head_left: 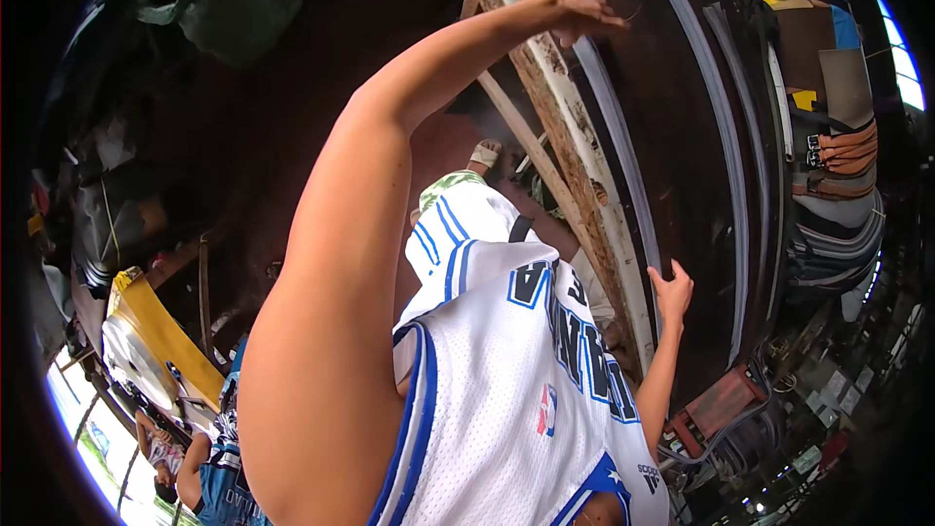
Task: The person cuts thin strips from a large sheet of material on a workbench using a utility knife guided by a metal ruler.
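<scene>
My left hand (584,12) reaches over the far end of a dark work table (672,136), fingers stretched out and apart, with nothing in them. Below it runs a long grey strip (614,117) lying along the table near its worn wooden edge (570,97). Nearer the other end, my right hand (674,290) is over the table, its thumb and forefinger spread, right beside the lower part of that strip. More long grey strips (716,88) lie lengthwise across the dark surface.
Brown belts with buckles (842,151) and dark folded material (833,244) are stacked past the table. A reddish metal piece (719,411) sits at its lower end. Behind are a yellow-sided object (175,331) and another person (229,477). A wooden brace (531,127) stands beneath the edge.
</scene>
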Demonstrator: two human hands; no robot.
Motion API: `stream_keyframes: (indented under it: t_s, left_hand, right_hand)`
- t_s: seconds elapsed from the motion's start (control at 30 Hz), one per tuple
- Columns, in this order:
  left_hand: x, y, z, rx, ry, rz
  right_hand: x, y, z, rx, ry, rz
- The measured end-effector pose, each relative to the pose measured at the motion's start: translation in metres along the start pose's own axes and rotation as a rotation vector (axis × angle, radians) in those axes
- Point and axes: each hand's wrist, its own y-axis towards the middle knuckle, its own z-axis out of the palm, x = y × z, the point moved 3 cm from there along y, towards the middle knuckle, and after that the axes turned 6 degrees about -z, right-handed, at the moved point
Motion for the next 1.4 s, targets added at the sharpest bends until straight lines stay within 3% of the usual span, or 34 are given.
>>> stream_keyframes:
  t_s: [0.03,0.07,0.13,0.2,0.27,0.3,0.37,0.4,0.43,0.47,0.5,0.53,0.57,0.6,0.63,0.7,0.77,0.8,0.9,1.2,1.4]
  left_hand:
    - [0.004,-0.014,-0.006,-0.151,-0.037,-0.069]
    - [0.001,-0.029,-0.002,-0.156,-0.045,-0.069]
    - [0.018,-0.078,-0.004,-0.768,-0.322,-0.291]
    - [0.012,-0.145,0.019,-0.833,-0.588,-0.532]
    - [-0.021,-0.215,0.074,-0.887,-0.99,-0.868]
    - [-0.042,-0.252,0.105,-0.831,-1.053,-0.925]
    - [-0.099,-0.33,0.184,-0.523,-1.0,-1.015]
    - [-0.138,-0.373,0.227,-0.236,-0.964,-1.124]
    - [-0.18,-0.416,0.261,0.023,-0.91,-1.094]
    - [-0.218,-0.45,0.271,0.444,-0.966,-1.091]
    - [-0.26,-0.498,0.302,0.592,-0.977,-0.899]
    - [-0.288,-0.531,0.296,0.87,-1.014,-0.913]
    - [-0.312,-0.562,0.289,0.987,-0.94,-0.836]
    - [-0.334,-0.59,0.296,1.017,-0.971,-0.881]
    - [-0.33,-0.588,0.245,1.069,-1.012,-0.917]
    - [-0.362,-0.626,0.286,0.954,-1.092,-1.022]
    - [-0.364,-0.64,0.288,0.557,-1.32,-1.478]
    - [-0.366,-0.642,0.298,0.408,-1.377,-1.553]
    - [-0.347,-0.619,0.298,0.219,-1.407,-1.639]
    - [-0.266,-0.55,0.265,-0.113,-1.481,-1.486]
    - [-0.264,-0.579,0.279,-0.046,-1.413,-1.552]
  right_hand:
    - [0.007,-0.001,-0.005,0.049,0.046,0.042]
    - [0.012,-0.001,-0.011,0.125,0.079,0.109]
    - [0.012,0.003,-0.01,0.068,0.036,0.007]
    - [0.013,0.015,-0.006,0.031,0.07,-0.068]
    - [0.063,0.036,-0.017,-0.083,0.167,-0.124]
    - [0.088,0.05,-0.02,-0.14,0.18,-0.171]
    - [0.137,0.081,-0.017,-0.221,0.204,-0.292]
    - [0.162,0.097,-0.014,-0.235,0.207,-0.341]
    - [0.187,0.11,-0.014,-0.254,0.185,-0.374]
    - [0.204,0.126,-0.011,-0.255,0.131,-0.414]
    - [0.22,0.139,-0.01,-0.258,0.066,-0.44]
    - [0.229,0.155,-0.008,-0.246,0.011,-0.441]
    - [0.238,0.163,-0.009,-0.249,-0.001,-0.444]
    - [0.248,0.17,-0.01,-0.213,-0.036,-0.395]
    - [0.257,0.175,-0.01,-0.177,-0.071,-0.35]
    - [0.265,0.181,-0.012,-0.166,-0.12,-0.363]
    - [0.262,0.189,-0.008,-0.155,-0.161,-0.36]
    - [0.259,0.194,-0.005,-0.155,-0.171,-0.372]
    - [0.248,0.202,-0.004,-0.165,-0.145,-0.388]
    - [0.262,0.203,-0.005,-0.196,-0.161,-0.374]
    - [0.269,0.222,-0.014,-0.055,-0.138,-0.325]
